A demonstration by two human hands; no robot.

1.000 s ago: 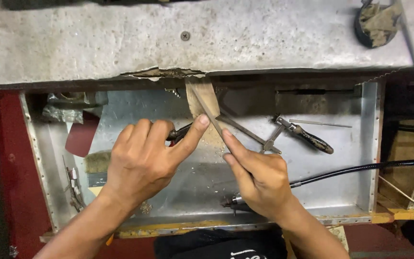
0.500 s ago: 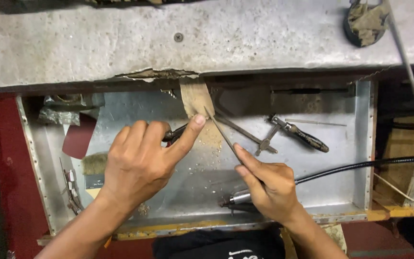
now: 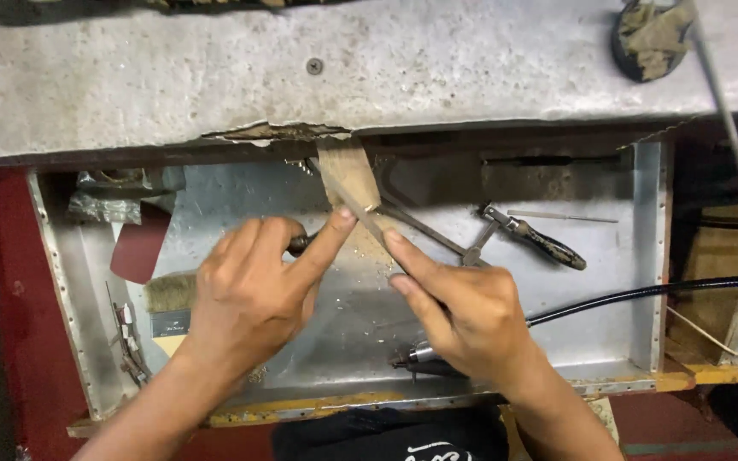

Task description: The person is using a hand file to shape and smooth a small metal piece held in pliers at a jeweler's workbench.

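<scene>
Your right hand [image 3: 471, 312] pinches the file [image 3: 354, 201]; your left hand [image 3: 254, 294] pins a small piece on the peg [image 3: 348, 171]. Stroke flat, evenly.

Pliers [image 3: 533, 238] in tray [image 3: 647, 282], right of file [image 3: 354, 205]

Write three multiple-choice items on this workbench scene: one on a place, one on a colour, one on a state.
1. Where do the pliers lie?
A. In the metal tray
B. On the concrete bench top
C. In the left hand

2. What colour is the cable crossing the tray?
A. Red
B. Black
C. White

3. How does the right hand hold the thin file?
A. Not at all
B. Gripped, forefinger stretched along it
C. Lying flat, open

Answers: 1 A, they rest right of the wooden peg; 2 B, plainly dark; 3 B, forefinger lies along it, while the left hand steadies something small.
</scene>
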